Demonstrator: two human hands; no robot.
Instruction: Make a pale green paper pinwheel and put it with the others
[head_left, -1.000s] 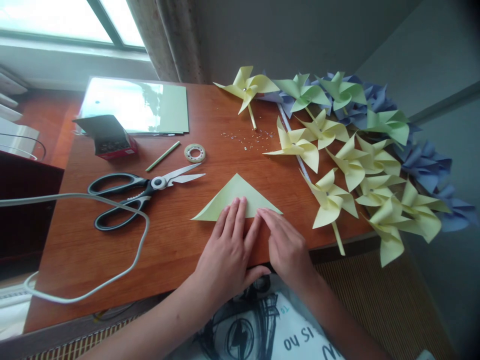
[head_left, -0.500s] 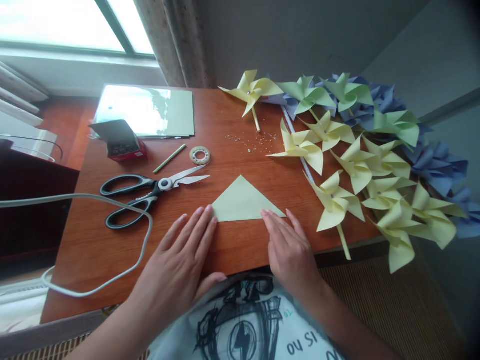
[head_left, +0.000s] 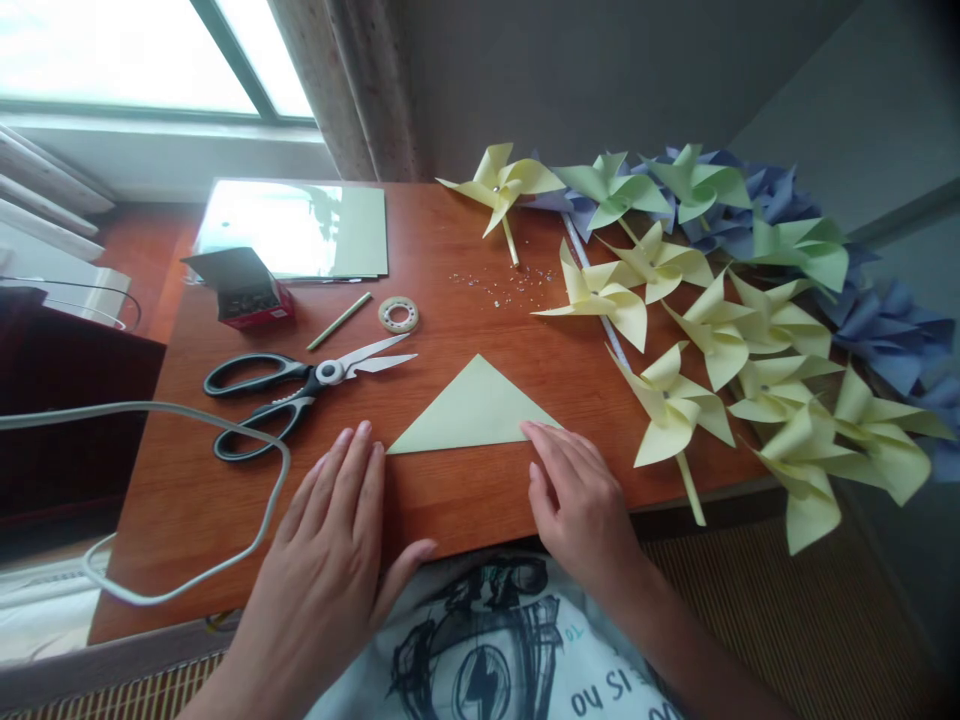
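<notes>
The folded paper triangle (head_left: 474, 412) lies flat on the desk (head_left: 465, 500) near its front edge, apex pointing away from the person. One second ago both hands pressed side by side on the middle of its lower edge; the left hand (head_left: 330, 560) has since slid outward and now rests flat on the desk just beside the triangle's left corner, fingers released and extended, holding nothing. The right hand (head_left: 577, 500) has moved toward the right corner, and its fingertips (head_left: 529, 430) touch the lower edge there, fingers straight, pressing but not gripping. This spread along the edge suggests that the fold has been creased from centre to corners. Count of items: one triangle; one pair of scissors (head_left: 300, 385) to its left; one tape roll (head_left: 398, 314); one thin green stick (head_left: 339, 320); one small red box (head_left: 244, 285); one stack of green sheets (head_left: 300, 230); one grey cable (head_left: 187, 500). Finished pinwheels (head_left: 675, 400) lie massed at right: roughly nine yellow, four green, and several blue ones too overlapped to count.
</notes>
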